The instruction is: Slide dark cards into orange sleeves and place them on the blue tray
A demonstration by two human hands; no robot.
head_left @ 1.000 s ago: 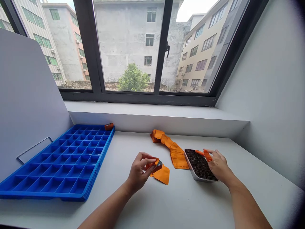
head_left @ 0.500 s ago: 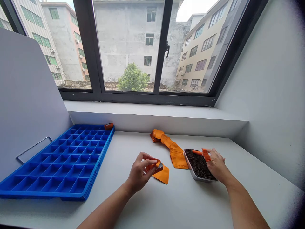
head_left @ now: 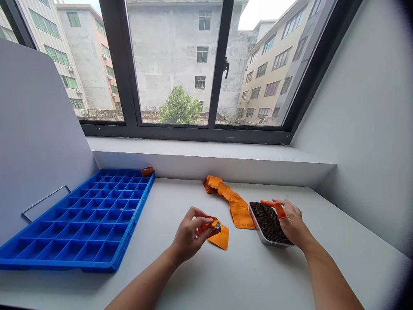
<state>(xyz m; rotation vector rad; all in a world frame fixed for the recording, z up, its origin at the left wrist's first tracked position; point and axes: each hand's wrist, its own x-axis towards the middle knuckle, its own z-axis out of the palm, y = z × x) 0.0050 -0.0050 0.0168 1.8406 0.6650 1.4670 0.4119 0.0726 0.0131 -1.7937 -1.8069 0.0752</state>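
Close to the middle of the table, my left hand (head_left: 190, 234) is closed in a pinch on a small orange pouch (head_left: 205, 227), whose open end shows a silvery inside. Beneath and just beyond it lies a flat orange pouch (head_left: 222, 239). My right hand (head_left: 290, 219) is over a pale tray (head_left: 269, 242) packed with rows of thin dark pieces (head_left: 269, 221). Orange covers, looking like finger cots, are on its thumb and forefinger. Its fingers are apart, the forefinger along the tray's far side; nothing held is visible.
An overlapping strip of orange pouches (head_left: 240, 211) runs from a stack (head_left: 213, 183) to the tray. At left lies a blue compartment box (head_left: 100, 263) with one filled orange pouch (head_left: 147, 172) in its far right corner. A white board (head_left: 38, 129) and window ledge (head_left: 206, 161) bound the table.
My right hand has shifted slightly over the tray, its forefinger moving a little toward the far edge. My left hand keeps the pouch almost still, turned slightly.
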